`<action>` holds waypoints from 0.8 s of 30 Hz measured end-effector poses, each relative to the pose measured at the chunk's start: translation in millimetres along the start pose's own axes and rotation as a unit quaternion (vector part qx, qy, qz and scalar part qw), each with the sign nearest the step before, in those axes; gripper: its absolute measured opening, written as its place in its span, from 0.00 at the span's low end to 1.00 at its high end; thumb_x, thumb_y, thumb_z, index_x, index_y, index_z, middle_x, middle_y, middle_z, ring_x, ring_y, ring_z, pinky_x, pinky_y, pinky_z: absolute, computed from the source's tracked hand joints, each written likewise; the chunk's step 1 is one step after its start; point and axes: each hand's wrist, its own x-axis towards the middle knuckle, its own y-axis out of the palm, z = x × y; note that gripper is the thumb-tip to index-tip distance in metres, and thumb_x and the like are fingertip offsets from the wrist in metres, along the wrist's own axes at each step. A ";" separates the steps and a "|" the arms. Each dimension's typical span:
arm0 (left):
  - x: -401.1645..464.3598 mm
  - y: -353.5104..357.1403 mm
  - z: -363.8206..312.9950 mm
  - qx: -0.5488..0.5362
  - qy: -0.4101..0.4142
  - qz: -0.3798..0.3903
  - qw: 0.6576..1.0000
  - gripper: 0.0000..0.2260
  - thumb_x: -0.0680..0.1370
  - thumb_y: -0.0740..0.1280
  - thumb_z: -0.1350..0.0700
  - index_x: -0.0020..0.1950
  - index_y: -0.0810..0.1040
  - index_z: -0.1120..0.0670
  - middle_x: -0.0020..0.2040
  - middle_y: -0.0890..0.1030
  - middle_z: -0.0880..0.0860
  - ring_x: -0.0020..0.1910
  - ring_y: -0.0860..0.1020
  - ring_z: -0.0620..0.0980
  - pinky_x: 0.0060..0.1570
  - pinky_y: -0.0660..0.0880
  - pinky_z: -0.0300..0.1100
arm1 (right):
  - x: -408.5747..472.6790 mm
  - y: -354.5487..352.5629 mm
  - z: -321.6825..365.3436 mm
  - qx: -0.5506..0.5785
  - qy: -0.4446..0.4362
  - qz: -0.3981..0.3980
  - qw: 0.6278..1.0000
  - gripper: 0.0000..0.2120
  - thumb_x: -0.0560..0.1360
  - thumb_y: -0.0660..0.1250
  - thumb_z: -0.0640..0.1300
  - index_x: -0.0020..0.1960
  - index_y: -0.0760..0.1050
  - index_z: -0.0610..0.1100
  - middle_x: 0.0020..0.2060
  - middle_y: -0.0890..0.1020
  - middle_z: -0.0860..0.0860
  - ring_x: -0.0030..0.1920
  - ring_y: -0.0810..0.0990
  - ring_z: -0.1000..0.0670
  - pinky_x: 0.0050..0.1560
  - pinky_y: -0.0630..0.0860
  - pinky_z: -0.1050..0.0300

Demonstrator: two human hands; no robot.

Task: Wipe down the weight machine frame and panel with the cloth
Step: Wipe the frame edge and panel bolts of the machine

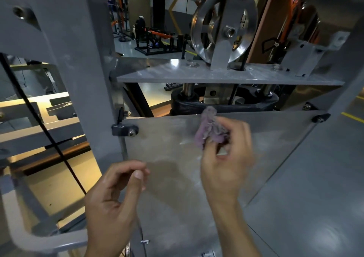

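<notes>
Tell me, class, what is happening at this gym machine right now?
A person is cleaning a weight machine. The right hand holds a crumpled purple cloth against the top edge of the flat grey metal panel. The left hand hovers loosely curled near the grey frame upright, holding nothing visible. A large silver pulley wheel sits above.

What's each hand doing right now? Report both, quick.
Left hand: fingers loosely curled, holding nothing visible.
Right hand: grip closed on the purple cloth, against the panel.

I am seeing a crumpled purple cloth pressing against the upper edge of the smudged grey panel, beside the grey frame.
</notes>
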 end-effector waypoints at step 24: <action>5.4 -29.3 12.3 0.064 -0.070 0.031 0.995 0.12 0.75 0.67 0.51 0.53 0.81 0.35 0.53 0.83 0.45 0.51 0.83 0.52 0.47 0.82 0.58 | 19.7 -16.3 4.5 -0.080 0.004 -0.013 0.997 0.13 0.71 0.69 0.35 0.55 0.82 0.40 0.46 0.77 0.50 0.38 0.70 0.61 0.41 0.67 0.79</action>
